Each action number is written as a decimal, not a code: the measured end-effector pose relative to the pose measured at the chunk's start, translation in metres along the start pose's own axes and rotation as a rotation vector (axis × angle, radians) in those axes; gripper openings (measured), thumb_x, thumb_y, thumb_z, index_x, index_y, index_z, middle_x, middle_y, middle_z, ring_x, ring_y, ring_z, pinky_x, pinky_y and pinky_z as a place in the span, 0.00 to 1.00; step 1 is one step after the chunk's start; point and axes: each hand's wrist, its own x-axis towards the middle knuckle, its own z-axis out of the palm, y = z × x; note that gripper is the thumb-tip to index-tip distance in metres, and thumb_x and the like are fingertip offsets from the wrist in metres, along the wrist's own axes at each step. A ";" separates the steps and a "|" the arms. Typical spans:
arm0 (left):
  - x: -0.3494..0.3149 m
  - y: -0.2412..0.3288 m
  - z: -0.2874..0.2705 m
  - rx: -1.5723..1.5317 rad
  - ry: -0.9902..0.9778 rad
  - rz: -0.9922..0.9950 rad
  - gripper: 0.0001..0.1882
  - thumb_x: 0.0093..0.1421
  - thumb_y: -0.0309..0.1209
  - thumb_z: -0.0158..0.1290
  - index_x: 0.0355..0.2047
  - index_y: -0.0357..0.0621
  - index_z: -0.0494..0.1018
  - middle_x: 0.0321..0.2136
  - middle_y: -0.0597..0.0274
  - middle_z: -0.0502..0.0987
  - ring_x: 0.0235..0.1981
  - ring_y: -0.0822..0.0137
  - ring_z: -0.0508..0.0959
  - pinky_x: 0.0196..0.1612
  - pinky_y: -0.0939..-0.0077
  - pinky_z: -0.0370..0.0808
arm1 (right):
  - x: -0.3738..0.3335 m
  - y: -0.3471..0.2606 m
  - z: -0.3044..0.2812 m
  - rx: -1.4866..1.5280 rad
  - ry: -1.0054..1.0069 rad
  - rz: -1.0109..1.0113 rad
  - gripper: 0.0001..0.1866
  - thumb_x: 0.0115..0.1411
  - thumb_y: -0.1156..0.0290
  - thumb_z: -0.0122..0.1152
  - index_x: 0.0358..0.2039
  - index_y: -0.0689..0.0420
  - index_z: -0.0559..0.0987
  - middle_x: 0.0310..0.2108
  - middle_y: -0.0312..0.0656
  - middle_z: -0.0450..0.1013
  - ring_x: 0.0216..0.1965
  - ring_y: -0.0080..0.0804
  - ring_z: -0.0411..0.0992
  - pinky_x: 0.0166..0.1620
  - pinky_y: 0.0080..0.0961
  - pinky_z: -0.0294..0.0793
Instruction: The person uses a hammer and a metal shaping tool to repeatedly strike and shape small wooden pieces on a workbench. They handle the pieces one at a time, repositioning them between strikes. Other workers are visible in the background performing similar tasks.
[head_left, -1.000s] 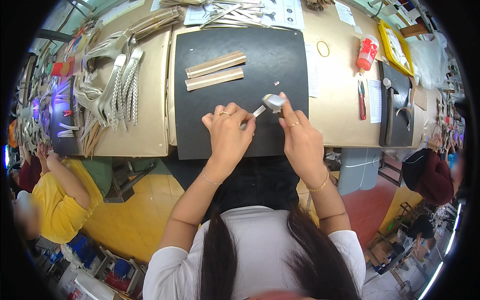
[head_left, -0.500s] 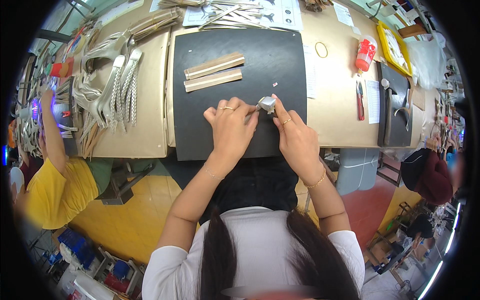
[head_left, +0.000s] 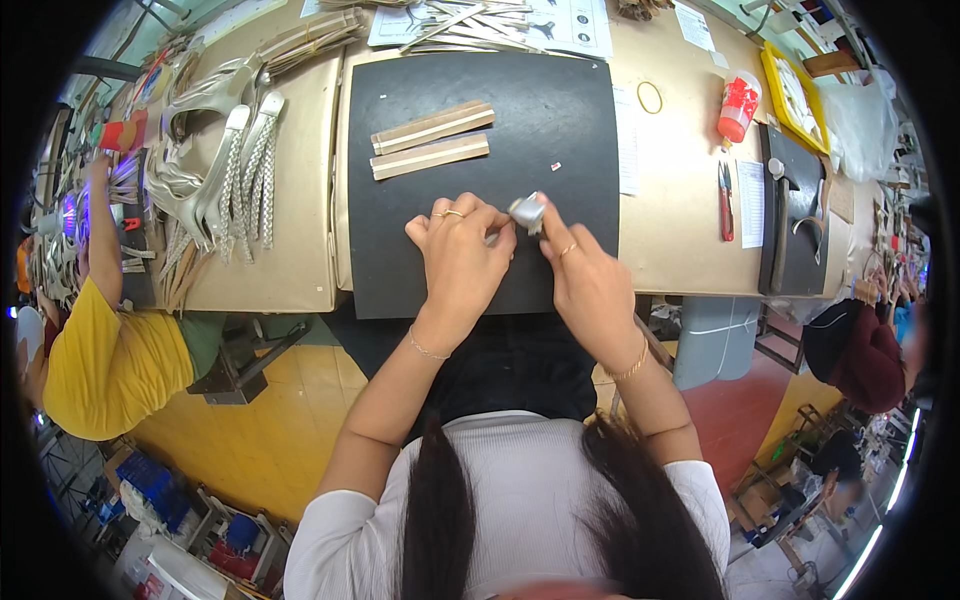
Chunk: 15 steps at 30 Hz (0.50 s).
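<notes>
A small silver piece (head_left: pixel 527 211) is pinched between the fingers of the left hand (head_left: pixel 462 258) and right hand (head_left: pixel 590 285), above the black mat (head_left: pixel 400 260). Two tan strips (head_left: pixel 430 141) lie untouched at 11 o'clock, so work appears unfinished.

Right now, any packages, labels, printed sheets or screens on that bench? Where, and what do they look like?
Red and white bottle: upright, right of the black mat, printed wrap.
White printed sheet: far edge, black diagrams.
White paper strip: along the mat's right edge.
Small white slip: beside red-handled snips.
Yellow tray: far right, holds pale pieces.
No screens visible.
</notes>
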 end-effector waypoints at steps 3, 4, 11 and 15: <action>0.000 0.001 -0.001 0.004 -0.017 0.002 0.04 0.54 0.32 0.66 0.27 0.46 0.83 0.29 0.69 0.78 0.38 0.64 0.74 0.48 0.63 0.57 | 0.005 0.005 0.000 -0.039 0.096 0.054 0.31 0.66 0.71 0.61 0.69 0.47 0.69 0.30 0.39 0.72 0.23 0.40 0.74 0.26 0.35 0.74; 0.000 0.000 -0.001 0.008 -0.027 -0.003 0.04 0.54 0.32 0.66 0.27 0.46 0.83 0.29 0.69 0.78 0.38 0.64 0.74 0.48 0.63 0.57 | 0.003 0.004 0.000 0.062 0.160 0.069 0.31 0.66 0.71 0.61 0.69 0.47 0.69 0.30 0.39 0.72 0.23 0.40 0.74 0.26 0.34 0.74; -0.006 -0.003 -0.002 0.015 0.025 0.039 0.05 0.55 0.32 0.66 0.30 0.46 0.85 0.30 0.69 0.77 0.38 0.65 0.74 0.48 0.63 0.57 | -0.007 0.003 0.007 -0.033 0.034 0.020 0.29 0.67 0.69 0.61 0.68 0.46 0.70 0.29 0.39 0.71 0.23 0.38 0.74 0.26 0.34 0.74; -0.011 -0.006 -0.007 -0.007 0.046 0.039 0.05 0.55 0.31 0.66 0.31 0.46 0.85 0.29 0.69 0.77 0.38 0.65 0.74 0.48 0.64 0.57 | -0.004 0.005 0.005 -0.020 0.020 0.032 0.28 0.67 0.68 0.60 0.68 0.47 0.70 0.29 0.39 0.70 0.23 0.38 0.74 0.26 0.34 0.74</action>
